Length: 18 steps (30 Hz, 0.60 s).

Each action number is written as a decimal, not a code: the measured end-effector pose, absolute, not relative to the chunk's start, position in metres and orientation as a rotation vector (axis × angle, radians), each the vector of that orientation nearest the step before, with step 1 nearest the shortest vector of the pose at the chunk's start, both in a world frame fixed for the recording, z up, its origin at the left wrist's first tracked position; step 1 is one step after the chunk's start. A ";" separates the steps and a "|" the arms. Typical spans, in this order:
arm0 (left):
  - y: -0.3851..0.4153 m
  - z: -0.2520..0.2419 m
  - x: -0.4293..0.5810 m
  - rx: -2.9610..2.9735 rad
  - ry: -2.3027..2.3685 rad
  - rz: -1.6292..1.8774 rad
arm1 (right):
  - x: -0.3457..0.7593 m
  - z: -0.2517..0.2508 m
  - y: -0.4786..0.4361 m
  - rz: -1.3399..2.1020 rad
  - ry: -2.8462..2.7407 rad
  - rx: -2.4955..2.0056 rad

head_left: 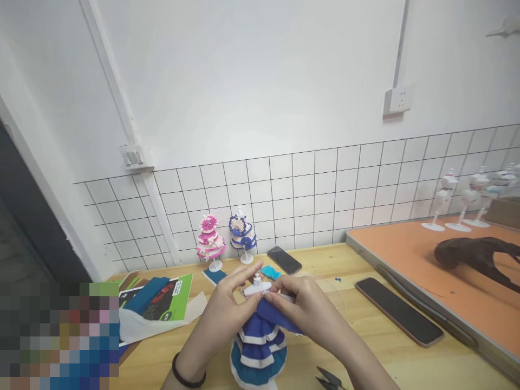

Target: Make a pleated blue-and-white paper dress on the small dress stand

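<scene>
A miniature dress form stands in front of me, its white shoulders and neck knob showing between my hands. Its tiered skirt has ruffles in dark blue and teal with white edges. My left hand closes about the form's left side, thumb pressed on the upper chest. My right hand pinches a dark blue crepe-like strip against the front below the shoulders, and the strip trails off under that hand. Turquoise pleated material lies just behind the form.
Two decorated miniature forms, pink and blue, stand by the wall. Phones lie behind and at right. Dark snips rest near the front edge. Papers pile at left; a raised orange board borders the right.
</scene>
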<state>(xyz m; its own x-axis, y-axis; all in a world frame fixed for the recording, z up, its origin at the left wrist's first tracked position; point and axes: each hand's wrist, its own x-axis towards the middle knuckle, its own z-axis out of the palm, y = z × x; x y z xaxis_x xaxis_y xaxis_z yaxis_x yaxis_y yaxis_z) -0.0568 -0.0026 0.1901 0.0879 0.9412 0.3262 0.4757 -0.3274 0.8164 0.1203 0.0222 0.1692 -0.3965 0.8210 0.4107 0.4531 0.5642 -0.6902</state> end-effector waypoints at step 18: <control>-0.004 0.187 -0.055 1.882 1.405 1.173 | 0.120 0.177 0.012 0.475 -2.087 -1.124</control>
